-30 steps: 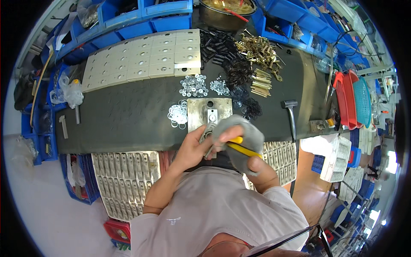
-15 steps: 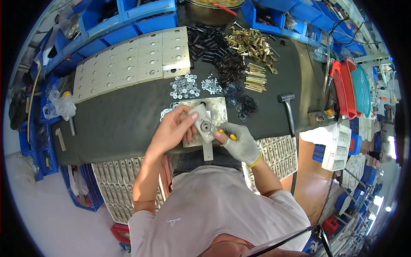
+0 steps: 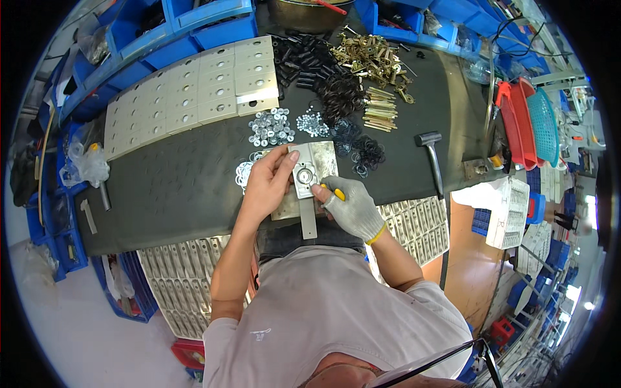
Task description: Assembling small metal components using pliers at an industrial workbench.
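A silver lock plate [image 3: 303,161] with a round ring in its lower half lies over a flat metal block [image 3: 326,155] at the bench's front. My bare left hand [image 3: 265,187] grips its left edge, thumb on top near the upper end. My right hand [image 3: 352,210], in a grey glove with a yellow cuff, is closed round a tool with a yellow handle [image 3: 339,194]; the tool's working end is hidden. The right thumb presses the plate's lower right edge. Below the plate a narrow metal strip [image 3: 308,223] sticks out toward me.
Beyond my hands lie small washers [image 3: 270,127], black rings [image 3: 368,154], brass strips [image 3: 380,110] and golden metal parts [image 3: 370,58]. Rows of pale plates [image 3: 187,90] cover the back left. A hammer [image 3: 432,165] lies at right. Trays of metal parts [image 3: 417,229] flank my body below the bench edge.
The lock plate has turned from a slant to nearly straight, lined up with the strip beneath. Both hands moved with it and keep their hold. The whole view has shifted slightly.
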Available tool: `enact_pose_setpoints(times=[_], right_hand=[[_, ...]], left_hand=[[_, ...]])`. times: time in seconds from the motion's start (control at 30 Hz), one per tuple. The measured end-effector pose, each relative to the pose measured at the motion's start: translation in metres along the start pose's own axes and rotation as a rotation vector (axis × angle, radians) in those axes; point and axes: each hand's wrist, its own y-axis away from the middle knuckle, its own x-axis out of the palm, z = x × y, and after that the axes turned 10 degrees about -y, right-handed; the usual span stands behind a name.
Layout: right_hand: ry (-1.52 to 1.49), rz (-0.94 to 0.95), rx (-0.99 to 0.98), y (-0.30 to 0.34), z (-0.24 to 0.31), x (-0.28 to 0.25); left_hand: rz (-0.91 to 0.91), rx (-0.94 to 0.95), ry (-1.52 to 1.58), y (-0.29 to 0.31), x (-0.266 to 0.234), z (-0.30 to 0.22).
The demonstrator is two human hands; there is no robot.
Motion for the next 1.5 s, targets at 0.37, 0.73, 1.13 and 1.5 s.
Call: enact_pose_setpoints(times=[0.37,0.73,1.13,1.5], right_hand=[[-0.058,0.034,-0.02,-0.006,-0.011,-0.003],[0.504,-0.49,-0.421,-0.071,-0.011,-0.143],[1.058,-0.399,-0.19,-0.176,-0.012,-0.18],[0.984,-0.448,-0.357,-0.131,0.012,-0.18]], left_hand=[[-0.024,0.016,-0.034,0.0,0.008,0.009],[-0.122,0.028,-0.026,0.0,0.012,0.025],[-0.311,0.034,-0.306,0.069,-0.016,0.024],[-0.674,0.278,-0.995,0.04,-0.067,0.043]])
